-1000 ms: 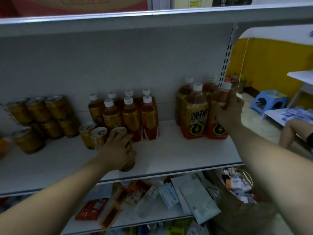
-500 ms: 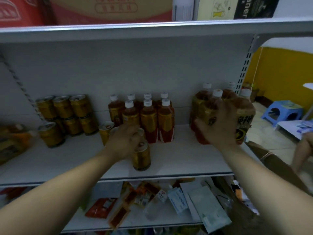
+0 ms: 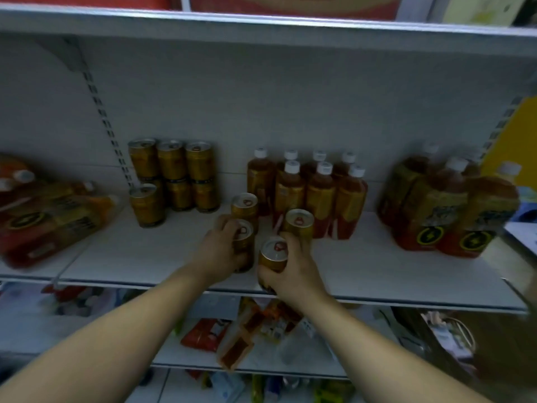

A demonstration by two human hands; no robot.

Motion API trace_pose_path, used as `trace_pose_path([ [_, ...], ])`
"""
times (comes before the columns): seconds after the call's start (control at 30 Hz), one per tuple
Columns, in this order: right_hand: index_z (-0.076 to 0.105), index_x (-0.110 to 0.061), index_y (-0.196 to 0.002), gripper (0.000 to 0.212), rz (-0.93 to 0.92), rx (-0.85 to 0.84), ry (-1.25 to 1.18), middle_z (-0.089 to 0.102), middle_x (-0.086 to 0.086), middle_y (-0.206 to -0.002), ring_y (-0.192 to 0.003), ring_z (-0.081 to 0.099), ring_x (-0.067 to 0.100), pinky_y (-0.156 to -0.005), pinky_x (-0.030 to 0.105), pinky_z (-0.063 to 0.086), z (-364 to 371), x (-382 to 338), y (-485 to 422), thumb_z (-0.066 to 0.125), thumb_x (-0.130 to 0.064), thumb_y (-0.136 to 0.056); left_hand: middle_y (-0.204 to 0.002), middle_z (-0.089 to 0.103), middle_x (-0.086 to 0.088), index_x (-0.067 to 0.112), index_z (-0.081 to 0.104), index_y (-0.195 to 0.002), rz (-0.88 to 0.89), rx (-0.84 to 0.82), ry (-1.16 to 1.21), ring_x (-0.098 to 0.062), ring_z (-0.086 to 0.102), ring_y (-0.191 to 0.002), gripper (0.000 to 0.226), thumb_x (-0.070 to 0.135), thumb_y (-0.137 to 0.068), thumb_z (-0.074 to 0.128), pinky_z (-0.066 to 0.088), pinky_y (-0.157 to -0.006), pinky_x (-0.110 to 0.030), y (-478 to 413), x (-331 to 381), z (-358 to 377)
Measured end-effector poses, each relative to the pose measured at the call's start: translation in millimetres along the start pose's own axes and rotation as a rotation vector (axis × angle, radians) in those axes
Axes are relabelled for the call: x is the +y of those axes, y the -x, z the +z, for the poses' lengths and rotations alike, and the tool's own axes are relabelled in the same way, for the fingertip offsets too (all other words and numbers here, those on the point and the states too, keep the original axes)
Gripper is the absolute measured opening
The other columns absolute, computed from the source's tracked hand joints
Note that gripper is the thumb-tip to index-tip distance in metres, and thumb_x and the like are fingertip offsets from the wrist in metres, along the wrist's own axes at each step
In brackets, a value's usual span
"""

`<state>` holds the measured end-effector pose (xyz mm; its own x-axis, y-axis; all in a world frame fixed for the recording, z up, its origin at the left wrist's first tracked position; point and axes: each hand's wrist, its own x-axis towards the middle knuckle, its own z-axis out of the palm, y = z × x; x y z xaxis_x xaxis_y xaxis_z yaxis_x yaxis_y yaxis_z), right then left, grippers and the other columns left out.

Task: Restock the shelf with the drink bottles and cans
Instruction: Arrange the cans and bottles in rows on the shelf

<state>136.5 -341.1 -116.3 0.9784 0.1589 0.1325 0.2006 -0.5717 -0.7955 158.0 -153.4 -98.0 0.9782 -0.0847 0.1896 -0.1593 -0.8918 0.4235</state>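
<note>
On the white shelf [image 3: 145, 257] my left hand [image 3: 216, 251] grips a gold can [image 3: 245, 242] from its left side. My right hand [image 3: 293, 271] curls round another gold can [image 3: 273, 255] near the shelf's front edge. Two more loose gold cans stand just behind: one [image 3: 244, 206] at the left, one [image 3: 299, 225] at the right. A stack of gold cans [image 3: 171, 173] is against the back wall to the left. Small tea bottles [image 3: 305, 187] with white caps stand behind the loose cans. Big energy-drink bottles [image 3: 447, 210] stand at the right.
A shrink-wrapped pack of bottles [image 3: 52, 216] lies on its side at the far left. The upper shelf [image 3: 261, 27] carries cardboard boxes. Below, a lower shelf [image 3: 247, 338] holds snack packets and pouches. A slotted upright [image 3: 107, 126] runs up the back panel.
The view has swung left. My right hand has left the big energy-drink bottles and come across to grip a gold can beside my left hand, which stays on the cans.
</note>
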Motion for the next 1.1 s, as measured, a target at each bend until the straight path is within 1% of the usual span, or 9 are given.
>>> trace_pose_path([
  [0.1, 0.029, -0.033, -0.138, 0.078, -0.047, -0.057, 0.022, 0.027, -0.004, -0.135, -0.118, 0.043, 0.015, -0.087, 0.019, 0.032, 36, -23, -11, 0.073, -0.045, -0.074, -0.138, 0.031, -0.004, 0.012, 0.042, -0.129, -0.057, 0.029, 0.049, -0.028, 0.051, -0.109, 0.072, 0.032, -0.07, 0.077, 0.041, -0.083, -0.03, 20, -48, -23],
  [0.2, 0.025, -0.031, -0.145, 0.083, -0.082, -0.13, 0.047, 0.031, -0.001, -0.145, -0.128, 0.039, 0.017, -0.094, 0.02, 0.03, 71, -47, -35, 0.071, -0.046, -0.078, -0.14, 0.029, -0.004, 0.015, 0.044, -0.13, -0.133, 0.06, 0.039, -0.027, 0.048, -0.114, 0.067, 0.028, -0.073, 0.076, 0.039, -0.084, -0.029, 32, -100, -54],
  [0.37, 0.032, -0.023, -0.144, 0.074, -0.116, -0.125, 0.171, 0.033, 0.006, -0.143, -0.129, 0.037, 0.025, -0.103, 0.03, 0.031, 125, -93, -90, 0.071, -0.039, -0.083, -0.145, 0.028, -0.008, 0.018, 0.042, -0.138, -0.186, 0.063, -0.002, -0.032, 0.039, -0.126, 0.066, 0.02, -0.078, 0.07, 0.035, -0.1, -0.036, 24, -157, -84],
  [0.57, 0.037, -0.019, -0.142, 0.064, -0.15, -0.129, 0.355, 0.038, 0.009, -0.14, -0.126, 0.039, 0.032, -0.1, 0.037, 0.036, 158, -122, -145, 0.066, -0.034, -0.087, -0.136, 0.036, -0.007, 0.02, 0.044, -0.131, -0.118, 0.131, 0.005, -0.029, 0.044, -0.119, 0.065, 0.02, -0.072, 0.071, 0.03, -0.091, -0.024, 8, -195, -93],
  [0.77, 0.027, -0.03, -0.146, 0.068, -0.113, -0.099, 0.584, 0.02, 0.01, -0.151, -0.134, 0.022, 0.036, -0.102, 0.043, 0.032, 171, -130, -168, 0.056, -0.05, -0.089, -0.143, 0.029, -0.005, 0.02, 0.038, -0.135, -0.096, 0.075, 0.032, -0.028, 0.038, -0.125, 0.065, 0.027, -0.077, 0.068, 0.031, -0.095, -0.025, -5, -203, -98],
  [0.83, 0.022, -0.031, -0.148, 0.074, -0.087, -0.124, 0.593, 0.014, 0.014, -0.151, -0.137, 0.017, 0.036, -0.104, 0.045, 0.03, 170, -134, -169, 0.057, -0.054, -0.087, -0.144, 0.029, -0.006, 0.021, 0.035, -0.136, -0.108, 0.02, 0.005, -0.03, 0.032, -0.131, 0.069, 0.032, -0.076, 0.067, 0.031, -0.106, -0.037, -10, -200, -105],
  [0.93, 0.015, -0.026, -0.151, 0.085, -0.133, -0.135, 0.614, 0.014, 0.014, -0.153, -0.139, 0.015, 0.035, -0.107, 0.045, 0.028, 151, -132, -161, 0.058, -0.057, -0.085, -0.147, 0.027, -0.006, 0.022, 0.028, -0.141, -0.095, 0.048, -0.061, -0.031, 0.024, -0.136, 0.078, 0.04, -0.074, 0.063, 0.023, -0.11, -0.049, -10, -182, -118],
  [1.03, 0.032, -0.019, -0.146, 0.074, -0.229, 0.025, 0.65, 0.033, 0.014, -0.144, -0.131, 0.028, 0.033, -0.104, 0.043, 0.029, 106, -116, -141, 0.059, -0.051, -0.086, -0.152, 0.021, -0.006, 0.023, 0.026, -0.142, 0.038, 0.085, -0.127, -0.028, 0.016, -0.14, 0.078, 0.047, -0.074, 0.055, 0.014, -0.113, -0.047, -14, -155, -121],
  [1.1, 0.044, -0.014, -0.138, 0.064, -0.242, 0.128, 0.664, 0.042, 0.017, -0.137, -0.126, 0.035, 0.035, -0.101, 0.043, 0.029, 71, -97, -124, 0.063, -0.044, -0.085, -0.154, 0.018, -0.006, 0.025, 0.027, -0.143, 0.101, 0.078, -0.151, -0.028, 0.012, -0.142, 0.073, 0.044, -0.08, 0.059, 0.009, -0.113, -0.042, -23, -130, -112],
])
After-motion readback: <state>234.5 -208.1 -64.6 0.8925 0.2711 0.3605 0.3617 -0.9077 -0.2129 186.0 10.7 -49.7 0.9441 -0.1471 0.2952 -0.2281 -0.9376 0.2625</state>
